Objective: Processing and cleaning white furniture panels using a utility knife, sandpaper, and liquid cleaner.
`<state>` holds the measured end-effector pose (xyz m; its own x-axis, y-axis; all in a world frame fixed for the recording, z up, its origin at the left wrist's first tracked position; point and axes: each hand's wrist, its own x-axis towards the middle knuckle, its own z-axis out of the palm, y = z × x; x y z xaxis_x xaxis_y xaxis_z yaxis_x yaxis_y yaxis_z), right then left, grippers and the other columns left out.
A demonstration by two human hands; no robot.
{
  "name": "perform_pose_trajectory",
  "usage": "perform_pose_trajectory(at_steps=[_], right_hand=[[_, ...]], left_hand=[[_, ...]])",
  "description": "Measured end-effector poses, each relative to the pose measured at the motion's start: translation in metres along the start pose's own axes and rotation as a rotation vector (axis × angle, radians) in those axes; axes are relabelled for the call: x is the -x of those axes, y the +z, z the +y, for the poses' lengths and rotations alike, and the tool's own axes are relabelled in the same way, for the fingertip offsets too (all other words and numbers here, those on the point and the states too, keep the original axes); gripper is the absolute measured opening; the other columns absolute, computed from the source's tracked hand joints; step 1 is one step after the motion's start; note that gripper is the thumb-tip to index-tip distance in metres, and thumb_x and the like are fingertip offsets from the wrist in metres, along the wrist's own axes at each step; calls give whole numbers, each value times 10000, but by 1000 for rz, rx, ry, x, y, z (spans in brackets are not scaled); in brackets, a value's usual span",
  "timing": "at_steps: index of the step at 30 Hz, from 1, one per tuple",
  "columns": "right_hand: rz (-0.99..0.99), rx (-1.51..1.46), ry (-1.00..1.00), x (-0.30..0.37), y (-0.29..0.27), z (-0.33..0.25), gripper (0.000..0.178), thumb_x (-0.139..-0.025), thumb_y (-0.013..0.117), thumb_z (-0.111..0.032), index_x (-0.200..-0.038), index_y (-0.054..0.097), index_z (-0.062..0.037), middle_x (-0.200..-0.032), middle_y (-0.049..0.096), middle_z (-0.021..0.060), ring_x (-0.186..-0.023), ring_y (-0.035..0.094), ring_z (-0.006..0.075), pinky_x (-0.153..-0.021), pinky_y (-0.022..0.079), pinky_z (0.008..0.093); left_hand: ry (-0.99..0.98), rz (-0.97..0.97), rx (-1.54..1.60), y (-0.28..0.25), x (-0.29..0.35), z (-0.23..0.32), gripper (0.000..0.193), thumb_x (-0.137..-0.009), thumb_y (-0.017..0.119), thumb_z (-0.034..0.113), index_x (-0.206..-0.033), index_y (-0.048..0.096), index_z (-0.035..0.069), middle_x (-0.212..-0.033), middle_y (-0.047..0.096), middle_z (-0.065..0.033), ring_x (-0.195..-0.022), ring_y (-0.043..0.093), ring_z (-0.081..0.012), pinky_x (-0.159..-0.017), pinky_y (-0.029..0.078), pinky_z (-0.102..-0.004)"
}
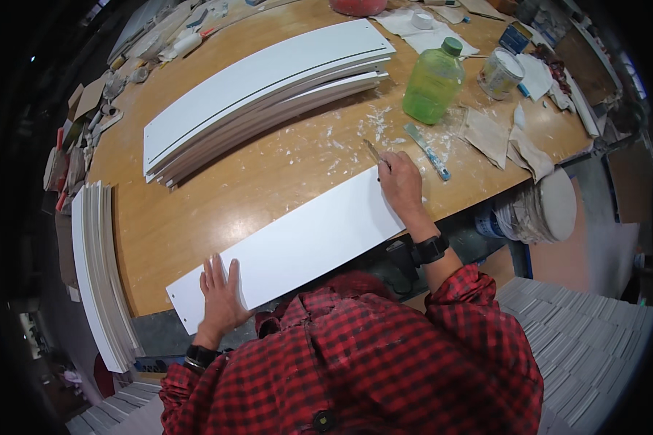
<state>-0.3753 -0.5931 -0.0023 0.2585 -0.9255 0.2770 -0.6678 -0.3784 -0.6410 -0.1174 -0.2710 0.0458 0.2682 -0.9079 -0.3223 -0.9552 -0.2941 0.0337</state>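
A long white board [312, 235] lies slantwise along the near edge of the table, with small holes at its left end. My left hand [221, 293] rests flat on the board near that end, fingers stretched out. At the right end, my right hand [401, 181] is closed round a small knife [373, 151]. The thin metal blade points up and left, past the board's far edge; the fingers hide the handle. A scraper [428, 152] with a blue, paint-smeared handle lies on the table just beyond my right hand.
Several white boards [261, 80] are stacked on the wooden table [174, 232]; another stack [98, 275] stands at the left edge. White flakes litter the middle. A green-filled jug [434, 83], a tin [500, 74] and cloths [485, 134] sit at right. Buckets [533, 210] stand below the right edge.
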Motion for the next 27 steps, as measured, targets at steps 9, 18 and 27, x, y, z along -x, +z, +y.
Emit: perform_pose_trajectory(at_steps=[9, 18, 27], right_hand=[[-283, -202, 158, -34, -10, 50, 225, -786, 576, -141, -953, 655, -11, -699, 612, 153, -659, 591, 183, -633, 468, 327], [-316, 0, -213, -1, 26, -18, 217, -812, 563, -113, -1002, 643, -45, -859, 592, 173, -812, 582, 349, -716, 461, 406], [-290, -2, -278, 24, 62, -62, 199, -812, 544, -62, -992, 625, -40, -875, 576, 159, -833, 569, 330, -744, 457, 401]], left_hand=[[7, 531, 154, -44, 41, -10, 352, -651, 627, 12, -1000, 612, 57, -954, 649, -110, -878, 629, -298, -757, 503, -403], [-634, 912, 56, -142, 151, -122, 216, -801, 670, 213, -889, 608, 26, -770, 632, -179, -707, 624, -357, -618, 480, -394], [-1105, 840, 81, -182, 196, -317, 545, -898, 479, 479, -806, 630, -37, -812, 622, -265, -773, 603, -396, -719, 443, -446]])
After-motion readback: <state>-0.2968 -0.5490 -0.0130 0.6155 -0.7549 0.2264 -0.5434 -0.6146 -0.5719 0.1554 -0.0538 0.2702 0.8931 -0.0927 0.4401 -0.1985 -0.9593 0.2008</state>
